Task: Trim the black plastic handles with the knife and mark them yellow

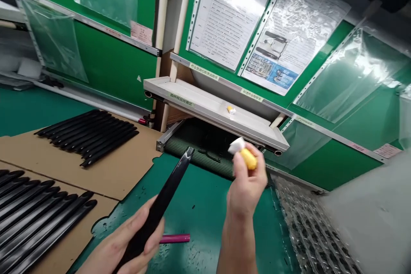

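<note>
My left hand (120, 242) is closed around a long, slim black plastic strip (162, 201), which slants up and to the right with its glossy narrow end free. In my right hand (245, 188), the fingers pinch a small yellow piece with a white, cloth-like wad (249, 159) at its upper left end. This wad is apart from the strip, to the right of its tip. Beneath the left hand, a magenta rod (176, 238) lies on the green mat (199, 205), partly hidden by the fingers.
Rows of similar black strips (93, 130) lie on cardboard sheets (128, 180) at the left. A dark ribbed conveyor belt (192, 152) runs under a white shelf (199, 98), which holds another yellow-and-white piece (230, 110). Clear bubble wrap (308, 218) lies at the right.
</note>
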The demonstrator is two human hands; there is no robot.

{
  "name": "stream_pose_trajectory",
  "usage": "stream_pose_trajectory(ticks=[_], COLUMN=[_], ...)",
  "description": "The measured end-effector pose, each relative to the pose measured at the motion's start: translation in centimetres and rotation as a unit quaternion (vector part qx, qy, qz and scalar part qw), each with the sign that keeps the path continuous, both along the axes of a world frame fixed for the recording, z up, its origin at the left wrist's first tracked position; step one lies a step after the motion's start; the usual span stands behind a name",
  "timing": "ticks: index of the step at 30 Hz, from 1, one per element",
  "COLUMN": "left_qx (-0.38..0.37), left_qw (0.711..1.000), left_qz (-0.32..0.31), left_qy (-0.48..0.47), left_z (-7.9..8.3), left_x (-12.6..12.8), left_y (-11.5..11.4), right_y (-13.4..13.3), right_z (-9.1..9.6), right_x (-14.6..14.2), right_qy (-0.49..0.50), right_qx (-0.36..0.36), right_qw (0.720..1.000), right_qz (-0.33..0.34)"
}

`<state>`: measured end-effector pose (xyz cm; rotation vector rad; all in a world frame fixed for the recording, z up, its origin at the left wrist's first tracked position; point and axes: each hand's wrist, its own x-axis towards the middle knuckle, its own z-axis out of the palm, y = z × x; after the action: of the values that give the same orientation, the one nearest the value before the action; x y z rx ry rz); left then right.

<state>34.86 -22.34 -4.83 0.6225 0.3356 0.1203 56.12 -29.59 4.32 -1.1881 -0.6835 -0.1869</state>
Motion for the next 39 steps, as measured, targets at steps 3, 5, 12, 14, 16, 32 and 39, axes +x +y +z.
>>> stream_pose_trajectory(ticks=[3,5,12,14,16,32,39], left_qx=[-0.046,-0.056,0.043,0.046,0.036,0.037,0.003], left_qw=[0.999,0.998,0.994,0.993,0.992,0.992,0.997], left_qz=[-0.011,0.025,0.083,0.082,0.093,0.073,0.049], left_qy=[-0.008,0.011,0.062,0.066,0.075,0.098,0.054], left_z=[0.2,0.1,-0.9,-1.3,-1.7,-1.0,0.0], left_x=[0.0,0.2,0.5,0.5,0.5,-0.7,-0.7], left_y=[0.3,-0.2,-2.0,-2.2,-2.4,-3.2,-3.3], right_y=[-1.1,-1.5,-1.6,-1.7,-1.7,1.6,2.3], right_z=[-3.2,-4.9,-7.0,-7.4,-7.9,-6.3,-6.3], right_x=[-1.7,-2.6,-4.8,-6.0,-7.4,-7.4,-6.5], right_qy=[-0.021,-0.002,-0.052,-0.124,-0.211,-0.385,-0.372], right_qx=[-0.156,-0.216,-0.188,-0.179,-0.17,-0.184,-0.183], right_qw=[0.984,0.969,0.979,0.976,0.961,0.902,0.903], right_qz=[0.09,0.118,0.055,0.004,-0.047,-0.058,-0.109])
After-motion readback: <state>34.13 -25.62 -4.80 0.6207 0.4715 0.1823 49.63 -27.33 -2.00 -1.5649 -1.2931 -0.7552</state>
